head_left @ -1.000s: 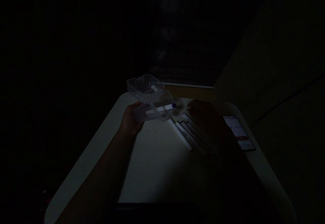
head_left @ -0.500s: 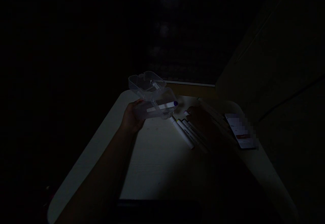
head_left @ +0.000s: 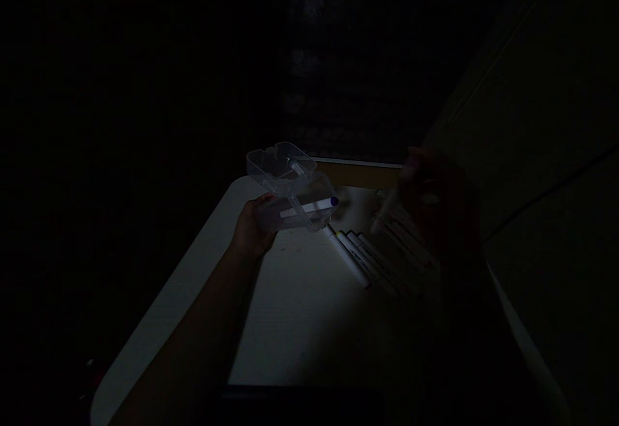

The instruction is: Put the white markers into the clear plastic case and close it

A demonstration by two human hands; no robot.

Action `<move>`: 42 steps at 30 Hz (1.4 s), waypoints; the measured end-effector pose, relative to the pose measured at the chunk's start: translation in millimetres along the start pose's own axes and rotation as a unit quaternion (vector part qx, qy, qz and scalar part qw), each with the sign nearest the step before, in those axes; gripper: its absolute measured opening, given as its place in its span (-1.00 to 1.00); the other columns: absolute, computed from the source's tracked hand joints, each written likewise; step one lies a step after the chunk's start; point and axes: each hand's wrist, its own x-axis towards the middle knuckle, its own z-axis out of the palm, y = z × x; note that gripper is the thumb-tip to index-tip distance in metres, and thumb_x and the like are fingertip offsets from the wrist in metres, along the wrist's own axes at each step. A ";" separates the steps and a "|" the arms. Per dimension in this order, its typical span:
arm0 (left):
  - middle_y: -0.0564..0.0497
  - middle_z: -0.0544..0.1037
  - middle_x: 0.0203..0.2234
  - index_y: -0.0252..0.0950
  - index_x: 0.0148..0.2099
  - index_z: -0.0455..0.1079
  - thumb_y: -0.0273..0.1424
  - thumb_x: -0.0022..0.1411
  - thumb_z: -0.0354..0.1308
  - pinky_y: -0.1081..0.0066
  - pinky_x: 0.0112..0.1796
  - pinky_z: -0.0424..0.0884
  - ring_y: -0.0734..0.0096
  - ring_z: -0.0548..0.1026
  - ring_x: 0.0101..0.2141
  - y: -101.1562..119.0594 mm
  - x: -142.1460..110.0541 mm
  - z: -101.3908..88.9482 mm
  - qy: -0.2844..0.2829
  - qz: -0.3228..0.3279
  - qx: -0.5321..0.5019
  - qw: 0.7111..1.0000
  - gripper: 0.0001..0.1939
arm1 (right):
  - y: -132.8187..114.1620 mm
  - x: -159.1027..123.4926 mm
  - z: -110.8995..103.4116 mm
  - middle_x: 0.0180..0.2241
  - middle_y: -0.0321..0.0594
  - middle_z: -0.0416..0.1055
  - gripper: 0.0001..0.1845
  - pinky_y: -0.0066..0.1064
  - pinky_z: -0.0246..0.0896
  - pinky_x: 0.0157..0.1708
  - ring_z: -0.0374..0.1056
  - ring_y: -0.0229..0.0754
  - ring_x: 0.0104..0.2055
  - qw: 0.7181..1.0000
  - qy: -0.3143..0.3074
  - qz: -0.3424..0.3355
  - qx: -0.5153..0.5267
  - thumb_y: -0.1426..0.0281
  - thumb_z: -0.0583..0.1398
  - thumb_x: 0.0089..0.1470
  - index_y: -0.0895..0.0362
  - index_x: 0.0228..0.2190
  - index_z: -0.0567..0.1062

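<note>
Right hand [head_left: 440, 207] has moved up and right since the earlier frame; phone no longer shows. Head view: its fingers seem to pinch a blurred white marker [head_left: 385, 210] (dark, exact grip unclear), right of centre. Left hand [head_left: 249, 229] grasps the open clear case [head_left: 271, 215] mid-frame, purple-ended marker [head_left: 314, 206] in it. I'd keep the case level so that one can't slide out, and hold the pinched marker mid-barrel, clear of the loose markers [head_left: 349, 260].
</note>
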 end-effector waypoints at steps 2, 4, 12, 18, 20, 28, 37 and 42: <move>-0.01 0.52 -0.52 -0.36 -0.33 0.40 -0.46 0.13 -0.05 0.52 -0.50 0.41 0.45 0.48 -0.52 0.1 0.7 -0.9 0.001 -0.003 0.002 1.000 -0.80 | -10.1 -2.6 -12.4 -0.33 -0.23 0.45 -0.63 -0.39 0.33 -0.38 0.36 -0.26 -0.41 0.999 0.034 -0.020 0.016 0.35 0.16 0.04 0.10 -0.07 0.42; 0.00 0.51 -0.53 -0.36 -0.33 0.40 -0.46 0.14 -0.06 0.52 -0.51 0.41 0.46 0.47 -0.53 0.1 1.6 -1.8 0.000 -0.007 0.001 1.000 -0.79 | -17.5 -5.4 -19.5 -0.27 -0.20 0.44 -0.62 -0.36 0.35 -0.35 0.38 -0.26 -0.38 0.997 0.065 -0.036 0.024 0.36 0.18 0.04 0.10 -0.06 0.40; 0.00 0.51 -0.54 -0.35 -0.34 0.41 -0.45 0.15 -0.05 0.52 -0.50 0.41 0.45 0.47 -0.52 -1.0 2.6 -1.0 0.002 -0.008 0.000 1.000 -0.79 | -20.9 -6.7 -12.1 -0.29 -0.23 0.48 -0.74 -0.39 0.38 -0.39 0.41 -0.24 -0.35 0.987 0.108 -0.118 -0.027 0.36 0.22 0.00 0.05 -0.20 0.43; -0.01 0.51 -0.53 -0.35 -0.31 0.41 -0.43 0.14 -0.05 0.51 -0.50 0.41 0.44 0.48 -0.52 -0.7 0.1 0.9 -0.006 0.002 0.009 1.000 -0.80 | -21.4 -8.9 -7.4 -0.28 -0.21 0.47 -0.77 -0.31 0.38 -0.32 0.42 -0.16 -0.24 0.991 0.089 -0.096 -0.014 0.29 0.21 0.00 0.01 -0.23 0.42; 0.00 0.51 -0.53 -0.35 -0.30 0.40 -0.44 0.14 -0.04 0.51 -0.49 0.41 0.44 0.47 -0.52 0.1 -1.7 3.1 0.000 -0.005 0.007 1.000 -0.80 | -23.7 -9.8 -7.3 -0.28 -0.21 0.46 -0.78 -0.31 0.38 -0.31 0.41 -0.16 -0.22 0.994 0.074 -0.079 0.005 0.32 0.21 0.00 0.01 -0.24 0.42; 0.01 0.50 -0.52 -0.36 -0.29 0.39 -0.46 0.12 -0.05 0.51 -0.49 0.38 0.47 0.46 -0.54 -0.4 -1.2 6.1 0.005 -0.003 0.018 1.000 -0.80 | -11.5 -7.3 4.5 -0.44 -0.30 0.46 -0.83 -0.49 0.27 -0.47 0.36 -0.31 -0.48 0.992 -0.114 0.003 0.047 0.42 0.22 -0.06 0.09 -0.32 0.47; 0.02 0.49 -0.53 -0.35 -0.29 0.39 -0.44 0.12 -0.04 0.50 -0.48 0.39 0.46 0.46 -0.53 -2.4 0.3 3.4 -0.009 -0.001 0.030 1.000 -0.80 | -4.2 -6.5 10.8 -0.44 -0.29 0.48 -0.84 -0.47 0.25 -0.45 0.38 -0.27 -0.44 0.973 -0.229 0.035 0.019 0.40 0.17 -0.05 0.07 -0.33 0.47; 0.03 0.51 -0.52 -0.33 -0.25 0.40 -0.44 0.12 -0.03 0.51 -0.49 0.38 0.46 0.46 -0.52 -2.1 0.3 3.4 -0.011 0.002 0.033 0.999 -0.79 | -3.9 -5.2 10.0 -0.44 -0.30 0.48 -0.84 -0.47 0.25 -0.46 0.38 -0.27 -0.45 0.971 -0.235 0.031 0.016 0.39 0.17 -0.04 0.07 -0.33 0.47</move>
